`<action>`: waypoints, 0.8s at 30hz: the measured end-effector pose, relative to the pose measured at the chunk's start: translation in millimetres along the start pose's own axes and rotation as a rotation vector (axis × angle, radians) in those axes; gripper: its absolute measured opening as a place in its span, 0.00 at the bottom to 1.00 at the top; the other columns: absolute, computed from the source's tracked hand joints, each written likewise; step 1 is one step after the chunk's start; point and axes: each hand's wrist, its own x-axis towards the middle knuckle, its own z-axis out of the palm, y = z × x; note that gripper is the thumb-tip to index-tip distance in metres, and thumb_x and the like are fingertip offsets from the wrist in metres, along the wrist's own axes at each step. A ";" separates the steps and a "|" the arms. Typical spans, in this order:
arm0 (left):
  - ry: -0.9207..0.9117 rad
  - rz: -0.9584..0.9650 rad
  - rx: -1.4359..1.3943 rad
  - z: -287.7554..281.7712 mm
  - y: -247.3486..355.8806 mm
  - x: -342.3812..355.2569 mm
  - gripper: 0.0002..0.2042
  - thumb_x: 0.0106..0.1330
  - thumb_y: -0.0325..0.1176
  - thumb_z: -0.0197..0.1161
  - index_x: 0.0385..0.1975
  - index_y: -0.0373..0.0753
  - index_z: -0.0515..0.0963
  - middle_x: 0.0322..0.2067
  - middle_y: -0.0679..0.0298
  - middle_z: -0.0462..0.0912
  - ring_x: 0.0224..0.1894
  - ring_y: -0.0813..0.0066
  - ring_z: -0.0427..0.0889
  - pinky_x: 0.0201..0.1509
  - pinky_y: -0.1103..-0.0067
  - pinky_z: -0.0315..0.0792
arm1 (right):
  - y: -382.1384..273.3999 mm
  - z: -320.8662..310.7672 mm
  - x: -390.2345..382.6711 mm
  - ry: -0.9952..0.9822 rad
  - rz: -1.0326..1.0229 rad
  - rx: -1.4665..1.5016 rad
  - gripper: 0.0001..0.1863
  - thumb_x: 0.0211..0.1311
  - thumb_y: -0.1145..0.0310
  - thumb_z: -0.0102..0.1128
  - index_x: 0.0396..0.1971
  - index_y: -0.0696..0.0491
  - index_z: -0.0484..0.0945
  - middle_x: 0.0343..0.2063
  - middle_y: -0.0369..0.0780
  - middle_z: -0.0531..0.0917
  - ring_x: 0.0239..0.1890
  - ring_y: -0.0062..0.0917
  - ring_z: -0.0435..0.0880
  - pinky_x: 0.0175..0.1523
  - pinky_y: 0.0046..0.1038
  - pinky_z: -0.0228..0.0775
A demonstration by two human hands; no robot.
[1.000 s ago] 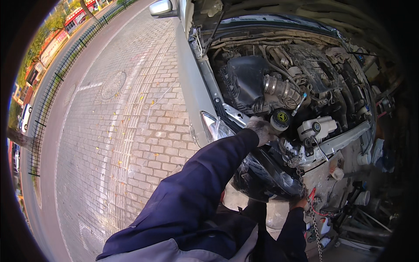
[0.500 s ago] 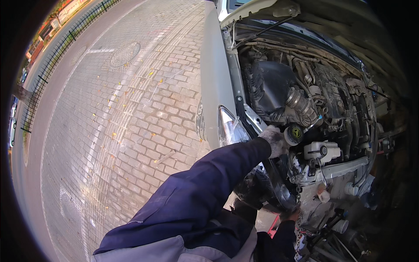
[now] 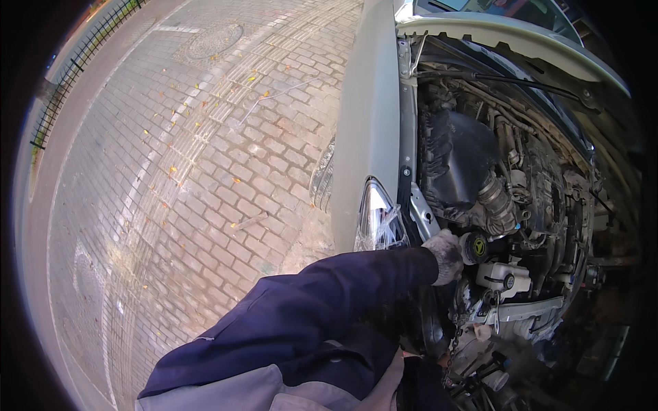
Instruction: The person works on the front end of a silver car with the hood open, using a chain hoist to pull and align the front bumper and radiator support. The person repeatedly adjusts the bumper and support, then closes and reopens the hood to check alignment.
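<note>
My left hand [image 3: 444, 257], in a dirty grey glove, reaches into the car's front corner beside a round black cap with a yellow symbol [image 3: 478, 248], its fingers curled around something hidden from this angle. Left of it is the headlight [image 3: 377, 212], partly covered in clear plastic; right of it, a translucent white reservoir [image 3: 500, 277]. A sliver of my right hand [image 3: 444, 359] shows low under the dark bumper [image 3: 428, 322], by a hanging metal chain [image 3: 453, 346], its fingers hidden.
The raised hood [image 3: 493, 27] and a black air box [image 3: 458, 157] are above my hands. A silver fender [image 3: 363, 103] borders brick paving [image 3: 240, 171] on the left, with a railing [image 3: 58, 103] along the far edge. Dark parts and clutter lie at the lower right.
My view has turned, so the car appears further right and more of the hood shows. My left hand remains at the same corner by the cap; my right hand is less visible.
</note>
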 end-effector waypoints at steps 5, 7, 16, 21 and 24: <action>-0.009 -0.034 -0.078 -2.0 0.4 -1.1 0.11 0.67 0.43 0.65 0.33 0.47 0.92 0.38 0.65 0.90 0.50 0.60 0.85 0.55 0.66 0.73 | -17.8 14.4 -8.6 -0.006 0.115 0.197 0.56 0.42 0.51 0.81 0.73 0.52 0.65 0.66 0.46 0.76 0.68 0.44 0.74 0.74 0.45 0.68; -0.020 -0.015 -0.059 -4.0 -0.5 -0.1 0.11 0.67 0.44 0.65 0.33 0.48 0.92 0.38 0.65 0.89 0.50 0.60 0.85 0.54 0.66 0.73 | -23.9 19.9 -13.8 -0.002 0.146 0.224 0.54 0.43 0.51 0.80 0.72 0.51 0.65 0.65 0.46 0.76 0.68 0.44 0.74 0.73 0.45 0.69; -0.186 0.025 -0.111 -11.5 -7.7 7.4 0.12 0.71 0.42 0.60 0.37 0.47 0.91 0.40 0.66 0.89 0.51 0.61 0.86 0.53 0.67 0.73 | -20.5 35.2 -26.0 -0.003 0.181 0.365 0.47 0.49 0.50 0.75 0.70 0.51 0.69 0.62 0.44 0.79 0.64 0.42 0.77 0.71 0.44 0.72; -0.158 0.067 -0.105 -25.0 -8.2 4.5 0.14 0.71 0.42 0.60 0.40 0.45 0.91 0.42 0.61 0.89 0.51 0.59 0.85 0.58 0.67 0.73 | -15.6 36.6 -32.6 -0.011 0.188 0.425 0.43 0.52 0.49 0.72 0.68 0.50 0.71 0.60 0.44 0.80 0.63 0.41 0.78 0.69 0.44 0.73; -0.216 0.036 -0.117 -35.2 -7.8 5.6 0.14 0.71 0.43 0.61 0.40 0.45 0.91 0.42 0.60 0.89 0.51 0.60 0.85 0.58 0.67 0.72 | -15.5 41.1 -34.0 -0.021 0.195 0.460 0.40 0.54 0.49 0.70 0.67 0.50 0.72 0.60 0.43 0.81 0.62 0.41 0.79 0.68 0.44 0.74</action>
